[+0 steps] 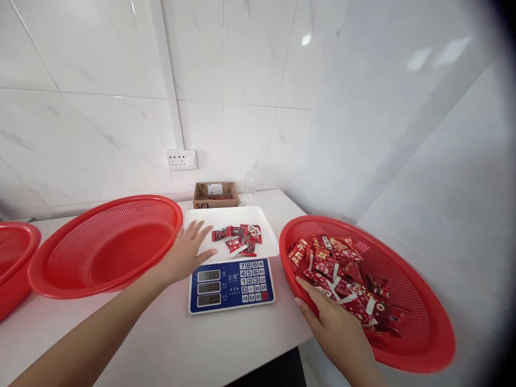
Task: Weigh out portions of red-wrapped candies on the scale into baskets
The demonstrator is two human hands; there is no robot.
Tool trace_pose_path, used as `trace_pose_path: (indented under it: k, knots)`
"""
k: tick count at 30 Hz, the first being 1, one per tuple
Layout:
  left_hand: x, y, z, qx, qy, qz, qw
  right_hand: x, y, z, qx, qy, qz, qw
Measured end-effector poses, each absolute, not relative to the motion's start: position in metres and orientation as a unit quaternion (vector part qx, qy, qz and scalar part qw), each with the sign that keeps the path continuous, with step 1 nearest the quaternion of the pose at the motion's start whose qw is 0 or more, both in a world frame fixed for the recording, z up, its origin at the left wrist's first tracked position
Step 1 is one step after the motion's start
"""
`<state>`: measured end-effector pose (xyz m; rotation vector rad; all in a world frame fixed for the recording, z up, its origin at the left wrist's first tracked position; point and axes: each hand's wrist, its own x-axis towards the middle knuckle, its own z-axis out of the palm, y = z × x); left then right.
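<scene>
My left hand [186,251] hovers with fingers spread at the left edge of the white scale tray [201,216], holding nothing. Several small red packets [237,238] lie on that tray. In front of it is the blue scale panel [231,285] with keys and three displays. On the right, my right hand [328,317] grips the near rim of a red basket [437,322], thumb outside and the other fingers over the rim. Many red packets [342,269] with white strips fill part of this basket, which extends past the table's right edge.
A second red basket [121,242] stands left of the scale, with another red basket [16,252] at the far left. Behind the scale are a small cardboard box [215,202] and a clear plastic bottle [249,180]. A wall socket [181,159] is above.
</scene>
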<state>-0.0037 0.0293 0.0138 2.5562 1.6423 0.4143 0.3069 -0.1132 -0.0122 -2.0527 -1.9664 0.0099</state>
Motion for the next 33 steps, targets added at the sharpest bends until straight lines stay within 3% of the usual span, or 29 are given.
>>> trace_pose_path:
  k: [6,16,25,33]
  knots:
    - [0.053,0.055,0.019,0.896,0.423,0.053,0.126,0.306,-0.112,-0.014,-0.709,-0.691,-0.018,0.138]
    - [0.054,0.068,0.015,0.894,0.415,0.116,0.121,0.308,-0.113,-0.018,-0.700,-0.699,-0.042,0.136]
    - [0.038,0.064,0.015,0.863,0.454,0.205,0.088,0.309,-0.113,-0.022,-0.689,-0.707,-0.079,0.139]
    - [-0.020,0.064,0.058,0.798,0.555,0.237,0.008,0.309,-0.115,-0.019,-0.694,-0.703,-0.072,0.138]
